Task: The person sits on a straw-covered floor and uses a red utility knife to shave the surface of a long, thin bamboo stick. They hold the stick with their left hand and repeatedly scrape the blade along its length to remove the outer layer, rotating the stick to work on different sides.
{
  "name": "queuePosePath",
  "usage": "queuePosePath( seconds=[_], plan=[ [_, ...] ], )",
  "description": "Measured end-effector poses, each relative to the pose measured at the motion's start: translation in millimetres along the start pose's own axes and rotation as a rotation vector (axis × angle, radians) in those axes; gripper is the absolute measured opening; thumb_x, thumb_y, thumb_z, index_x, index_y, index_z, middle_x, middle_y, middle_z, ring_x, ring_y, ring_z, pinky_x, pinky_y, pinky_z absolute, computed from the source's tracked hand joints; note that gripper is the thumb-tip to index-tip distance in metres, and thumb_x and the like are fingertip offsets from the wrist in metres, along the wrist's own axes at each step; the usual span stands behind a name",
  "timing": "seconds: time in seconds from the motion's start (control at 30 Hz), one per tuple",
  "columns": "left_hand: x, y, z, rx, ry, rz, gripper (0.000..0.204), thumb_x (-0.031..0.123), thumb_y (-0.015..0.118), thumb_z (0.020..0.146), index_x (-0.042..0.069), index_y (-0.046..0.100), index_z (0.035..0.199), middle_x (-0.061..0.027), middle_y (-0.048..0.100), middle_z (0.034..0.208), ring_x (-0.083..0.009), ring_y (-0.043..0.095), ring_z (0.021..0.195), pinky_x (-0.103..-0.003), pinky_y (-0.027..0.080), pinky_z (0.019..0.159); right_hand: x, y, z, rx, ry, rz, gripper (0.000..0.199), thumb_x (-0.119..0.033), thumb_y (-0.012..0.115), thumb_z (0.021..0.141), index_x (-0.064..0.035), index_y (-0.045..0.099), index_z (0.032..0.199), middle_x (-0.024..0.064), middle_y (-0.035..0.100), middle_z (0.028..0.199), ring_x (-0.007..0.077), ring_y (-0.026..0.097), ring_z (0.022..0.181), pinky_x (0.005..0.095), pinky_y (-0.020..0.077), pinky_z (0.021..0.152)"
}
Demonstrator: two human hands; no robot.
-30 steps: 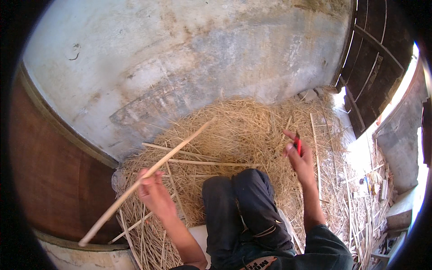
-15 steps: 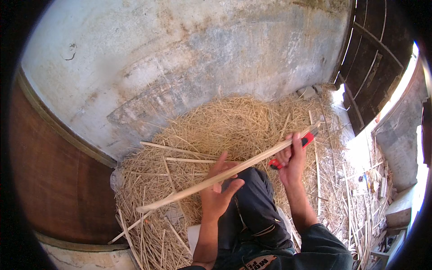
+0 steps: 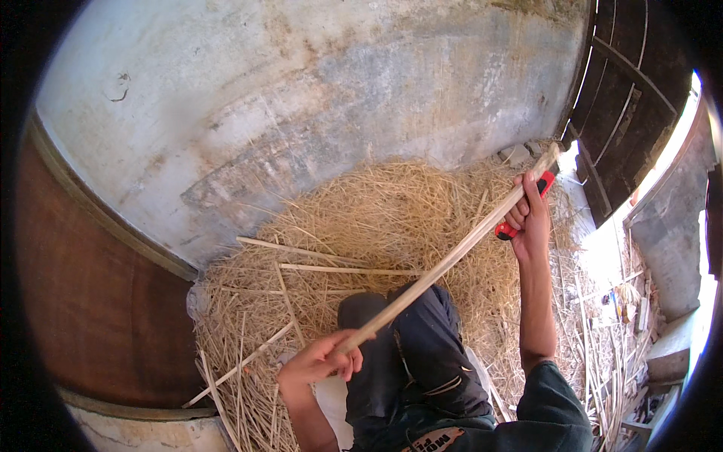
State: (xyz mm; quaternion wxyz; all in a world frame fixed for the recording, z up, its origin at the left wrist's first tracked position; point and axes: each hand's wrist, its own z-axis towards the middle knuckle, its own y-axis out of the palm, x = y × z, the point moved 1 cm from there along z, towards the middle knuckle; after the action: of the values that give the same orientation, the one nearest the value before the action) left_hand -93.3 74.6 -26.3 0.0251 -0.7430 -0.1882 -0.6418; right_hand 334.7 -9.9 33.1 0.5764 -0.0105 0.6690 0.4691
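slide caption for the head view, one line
Left hand and right hand hold a pale stick slantwise above the knees, a red tool also in the right.

one held stick (image 3: 458, 255); at it, one left grip (image 3: 318, 363) and one right grip (image 3: 533, 226); beside it, one red-black tool (image 3: 546, 183); under it, two knees (image 3: 361, 309).

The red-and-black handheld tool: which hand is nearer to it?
Right. The right hand holds the tool alongside the long, pale wooden stick; the left hand is farther away, at the stick's lower end.
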Motion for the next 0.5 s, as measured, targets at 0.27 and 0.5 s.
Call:
queuePosePath(
  seconds=[0.27,0.5],
  plan=[
    [0,38,20,0.146,0.069,-0.084,0.050,0.050,0.051,0.112,0.001,0.062,0.106,0.0052,0.041,0.071,-0.0049,0.032,0.059,-0.025,0.029,0.053,4,22,-17,-0.094,-0.221,-0.538,0.076,-0.068,0.037,0.109,-0.0022,0.057,0.141,-0.0024,0.055,0.087,0.0038,0.033,0.053,0.0232,0.0286,0.050],
    [10,73,48,0.279,0.264,-0.150,0.055,0.053,0.055,0.109,-0.001,0.059,0.108,0.0044,0.043,0.075,-0.0046,0.038,0.064,-0.022,0.031,0.057,44,16,-95,-0.546,-0.436,-0.753,0.035,-0.032,0.076,0.097,-0.0046,0.065,0.116,0.0050,0.070,0.092,0.0181,0.068,0.077,0.0331,0.0534,0.065]
  ],
)
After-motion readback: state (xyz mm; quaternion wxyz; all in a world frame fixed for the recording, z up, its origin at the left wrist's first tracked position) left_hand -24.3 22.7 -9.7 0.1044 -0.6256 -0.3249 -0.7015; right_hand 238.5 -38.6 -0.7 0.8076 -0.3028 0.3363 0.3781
